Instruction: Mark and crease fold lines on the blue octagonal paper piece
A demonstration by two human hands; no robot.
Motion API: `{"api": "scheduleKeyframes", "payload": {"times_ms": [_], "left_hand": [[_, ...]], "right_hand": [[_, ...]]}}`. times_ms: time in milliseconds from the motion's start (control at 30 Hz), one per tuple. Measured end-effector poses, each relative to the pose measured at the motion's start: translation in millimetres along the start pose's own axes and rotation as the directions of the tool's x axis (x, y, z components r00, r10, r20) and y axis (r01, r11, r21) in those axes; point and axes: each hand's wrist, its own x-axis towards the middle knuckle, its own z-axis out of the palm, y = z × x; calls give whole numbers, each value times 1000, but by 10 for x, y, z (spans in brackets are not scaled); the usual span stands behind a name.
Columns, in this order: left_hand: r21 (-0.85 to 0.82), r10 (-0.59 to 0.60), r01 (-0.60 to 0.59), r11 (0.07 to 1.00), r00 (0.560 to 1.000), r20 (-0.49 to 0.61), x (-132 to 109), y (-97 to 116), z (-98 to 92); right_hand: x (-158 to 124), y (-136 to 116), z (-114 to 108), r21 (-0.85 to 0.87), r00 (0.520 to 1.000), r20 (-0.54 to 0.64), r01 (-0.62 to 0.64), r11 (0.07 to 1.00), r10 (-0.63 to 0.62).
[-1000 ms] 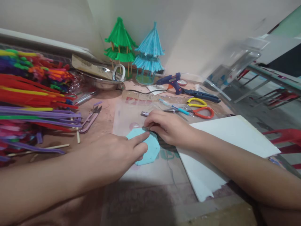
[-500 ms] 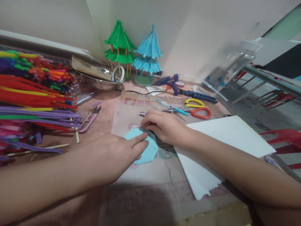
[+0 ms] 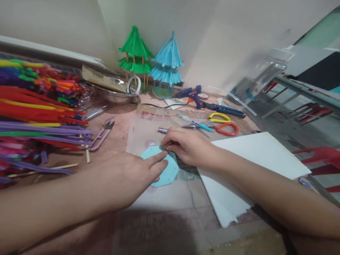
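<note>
A light blue octagonal piece (image 3: 171, 173) with small dark marks near its edges lies flat on the work surface. My left hand (image 3: 135, 173) rests on it, two fingers stretched out and pressing it down. My right hand (image 3: 183, 145) is closed in a pinch at the octagon's far edge. A small greyish thing shows at those fingertips, too hidden to name. Just beyond the right hand lie a silvery metal-tipped rod (image 3: 162, 130), a light blue pen (image 3: 203, 125) and scissors (image 3: 225, 128) with red and yellow handles.
White board (image 3: 255, 156) lies under my right forearm. Colourful pipe cleaners (image 3: 34, 109) and pink thread snips (image 3: 101, 138) are on the left. Behind stand a metal bowl (image 3: 114, 95), green (image 3: 135, 49) and blue (image 3: 167, 58) pagoda models and a glue gun (image 3: 195, 95).
My right fingertips have shifted slightly to the right along the octagon's far edge, still pinched. My left hand stays pressed on the piece.
</note>
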Motion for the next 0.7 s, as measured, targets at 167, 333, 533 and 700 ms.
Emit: {"api": "scheduleKeyframes", "payload": {"times_ms": [167, 333, 533, 700], "left_hand": [[164, 38, -44, 986, 998, 41, -3, 1, -19], [129, 41, -49, 990, 997, 65, 6, 20, -58], [45, -8, 4, 999, 995, 96, 23, 29, -83], [14, -8, 8, 1000, 1000, -26, -35, 10, -22]], "right_hand": [[23, 2, 65, -149, 997, -40, 59, 987, -66], [-7, -10, 15, -29, 999, -45, 5, 1000, -7], [36, 8, 63, -42, 1000, -27, -17, 999, 16], [34, -30, 31, 27, 999, -30, -30, 999, 31]]}}
